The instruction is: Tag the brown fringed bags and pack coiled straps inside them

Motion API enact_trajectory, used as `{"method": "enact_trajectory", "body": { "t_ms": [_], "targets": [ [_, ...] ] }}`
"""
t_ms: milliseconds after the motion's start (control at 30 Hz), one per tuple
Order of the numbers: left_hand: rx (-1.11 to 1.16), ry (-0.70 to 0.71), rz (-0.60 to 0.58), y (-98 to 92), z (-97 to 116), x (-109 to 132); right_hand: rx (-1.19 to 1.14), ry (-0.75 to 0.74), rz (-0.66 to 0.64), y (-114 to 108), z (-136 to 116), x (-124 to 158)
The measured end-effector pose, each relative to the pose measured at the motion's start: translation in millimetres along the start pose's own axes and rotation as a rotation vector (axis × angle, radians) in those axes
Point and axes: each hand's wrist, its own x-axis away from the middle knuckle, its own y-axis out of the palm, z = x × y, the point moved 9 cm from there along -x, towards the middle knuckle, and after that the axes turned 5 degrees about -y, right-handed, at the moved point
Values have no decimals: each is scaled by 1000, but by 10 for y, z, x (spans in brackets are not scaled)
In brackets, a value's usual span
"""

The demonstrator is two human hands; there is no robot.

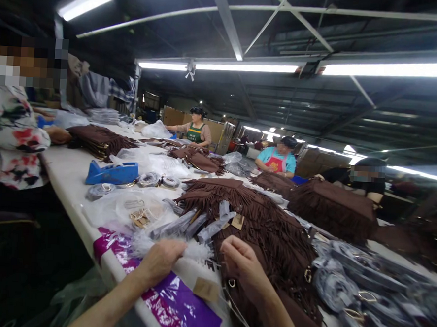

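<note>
Premises: garment or bag factory floor. Long shared surface carries stacked brown fringed pieces; aproned workers stand alongside (fluorescent tubes, bare metal roof overhead).

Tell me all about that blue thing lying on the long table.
The blue tape dispenser looks like moulded plastic, long and low, with one end tapering to a point. It lies flat on the white table, far from both hands. Clear plastic bags sit behind it, and rolls of tape lie just beside it.
</note>
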Motion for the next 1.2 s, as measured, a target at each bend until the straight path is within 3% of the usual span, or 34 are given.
{"method": "enact_trajectory", "body": {
  "t_ms": [133,400,567,700,833,900,1000,1100,1200],
  "targets": [
    [-43,22,-46,28,59,1,-6,-20,-31,46,-99,-5],
    [-138,-167,-62,38,-155,-69,-123,-64,255,-776,-284,286],
    [-110,-52,95,-186,-1,-97,-204,-125,410,-1064,-414,639],
    [202,39,83,-353,555,-50,-239,-139,467,-1075,-467,915],
    [550,105,-65,-334,1488,-81,-263,-156,478,-937,-475,1155],
    [562,174,-130,-247,1924,-108,-282,-166,504,-903,-463,1293],
    [464,271,-181,-66,2334,-103,-309,-164,562,-984,-429,1577],
    [343,388,-219,102,2575,-46,-102,-164,773,-1294,-468,2088],
    [210,477,-290,229,2820,19,480,-279,1131,-1513,-786,2809]
  ]
}}
